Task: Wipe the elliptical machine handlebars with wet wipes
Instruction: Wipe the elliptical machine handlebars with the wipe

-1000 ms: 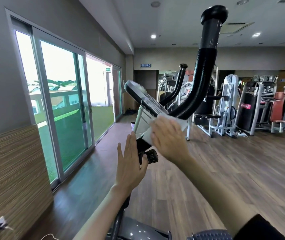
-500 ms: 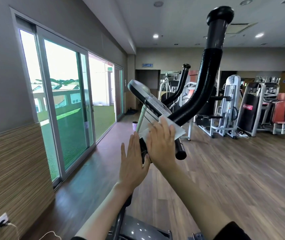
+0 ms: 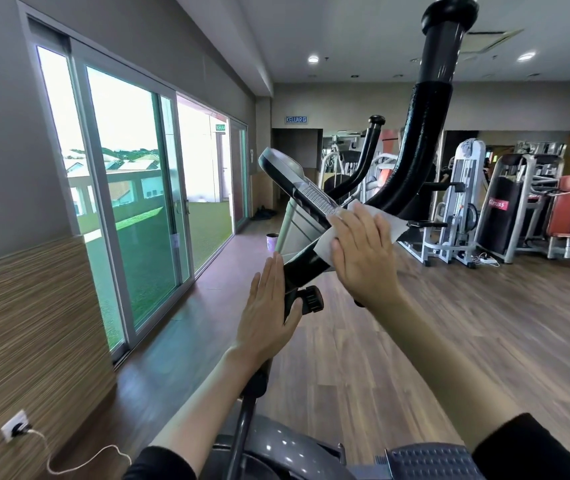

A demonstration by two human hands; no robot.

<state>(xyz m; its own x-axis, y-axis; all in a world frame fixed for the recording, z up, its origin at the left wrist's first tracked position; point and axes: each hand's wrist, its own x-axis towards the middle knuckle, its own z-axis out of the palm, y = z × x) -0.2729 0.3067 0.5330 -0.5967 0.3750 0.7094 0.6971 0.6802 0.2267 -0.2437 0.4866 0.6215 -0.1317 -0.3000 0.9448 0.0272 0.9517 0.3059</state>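
Observation:
A thick black curved handlebar (image 3: 418, 140) of the elliptical rises from the centre to the top right, ending in a round cap. My right hand (image 3: 363, 251) presses a white wet wipe (image 3: 385, 221) flat against the bar's lower bend, palm on the wipe. My left hand (image 3: 266, 313) is open with straight fingers, resting beside the lower black stem (image 3: 302, 268) near a knob. A second, thinner black handlebar (image 3: 366, 150) stands behind the grey console (image 3: 297, 183).
Sliding glass doors (image 3: 131, 202) run along the left wall, with a wall socket and white cable (image 3: 16, 427) low down. Weight machines (image 3: 491, 206) line the back right. Wooden floor spreads around. The elliptical's grey housing and pedal (image 3: 429, 459) sit below me.
My right hand with the wipe has slid up the handlebar's lower bend from its lower position half a second ago. My left hand stays beside the stem. The view has shifted closer.

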